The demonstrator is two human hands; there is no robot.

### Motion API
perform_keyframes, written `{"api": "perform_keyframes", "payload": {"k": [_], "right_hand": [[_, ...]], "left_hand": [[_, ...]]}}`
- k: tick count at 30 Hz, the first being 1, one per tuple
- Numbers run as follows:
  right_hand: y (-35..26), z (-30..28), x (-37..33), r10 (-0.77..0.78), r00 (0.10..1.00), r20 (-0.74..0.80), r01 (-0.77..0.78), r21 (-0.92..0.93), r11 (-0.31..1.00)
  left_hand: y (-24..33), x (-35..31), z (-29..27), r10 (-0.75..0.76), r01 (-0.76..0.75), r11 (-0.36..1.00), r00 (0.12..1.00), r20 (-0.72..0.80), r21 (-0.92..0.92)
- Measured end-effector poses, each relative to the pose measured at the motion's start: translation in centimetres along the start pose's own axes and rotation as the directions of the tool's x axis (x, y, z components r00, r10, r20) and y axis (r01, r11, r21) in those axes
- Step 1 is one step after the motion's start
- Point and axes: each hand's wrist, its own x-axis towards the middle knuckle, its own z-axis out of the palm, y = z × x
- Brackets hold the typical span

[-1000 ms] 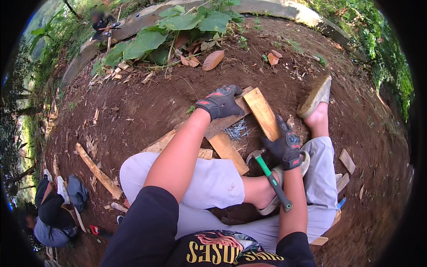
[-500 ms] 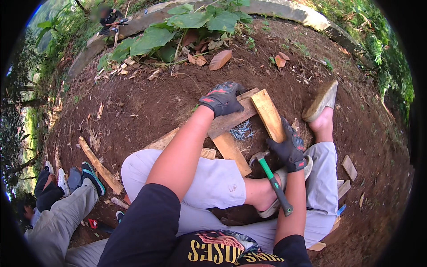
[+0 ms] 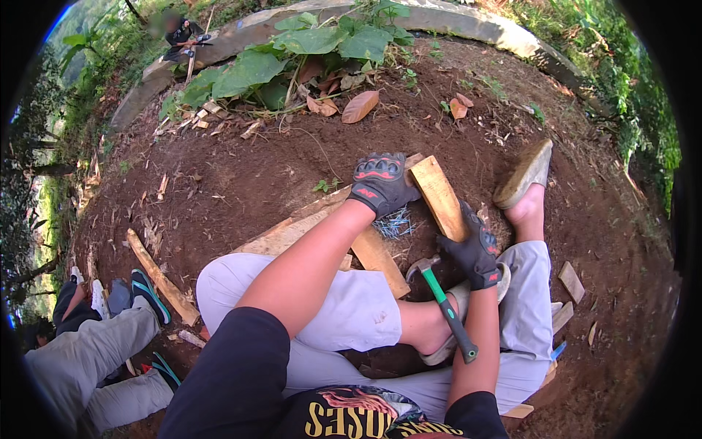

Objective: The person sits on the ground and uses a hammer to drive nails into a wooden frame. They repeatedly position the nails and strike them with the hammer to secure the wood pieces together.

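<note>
My left hand (image 3: 384, 181), in a black glove with red marks, is closed round a brownish wooden board, mostly hidden behind the glove. A short end of this board (image 3: 414, 160) shows beside a paler wood block. My right hand (image 3: 475, 250), gloved alike, grips the lower end of that wood block (image 3: 436, 192), which tilts up to the left. Just below the left hand lies a heap of nails (image 3: 393, 224). A hammer (image 3: 447, 311) with a green and black handle rests across my lower leg, by my right forearm.
Under and beside the nails lie a short plank (image 3: 382, 260) and a longer plank (image 3: 289, 233). A wood strip (image 3: 162, 278) is on the soil at left, near another person's legs (image 3: 110, 351). Leafy plants (image 3: 256, 69) grow ahead, before a low concrete edge (image 3: 468, 16).
My left hand has come slightly down and right, turning its board so less shows. The longer plank beneath is more exposed. The right hand still grips its block. A person's legs at left shifted.
</note>
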Motion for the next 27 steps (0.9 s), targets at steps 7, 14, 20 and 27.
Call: {"api": "perform_keyframes", "payload": {"k": [7,14,20,27], "right_hand": [[1.0,1.0,0.5,-0.032,0.999,-0.037,0.034,0.054,0.998],[-1.2,-1.1,-1.4,-0.004,0.985,-0.17,0.0,-0.025,1.0],[-4.4,-3.9,-5.2,-0.056,0.976,-0.211,0.034,-0.108,0.994],[-6.5,-4.3,-8.7,-0.002,0.973,-0.233,-0.017,-0.081,0.997]], "left_hand": [[0.8,-0.2,3.0,0.037,-0.004,0.99,0.971,-0.235,0.139],[1.5,-0.4,-2.4,0.074,-0.069,0.993,0.996,0.041,-0.1],[-0.1,-0.2,-4.7,0.396,-0.312,0.873,0.902,0.174,-0.375],[-1.5,-0.6,-4.2,0.607,-0.011,0.534,0.702,0.374,-0.845]]}}
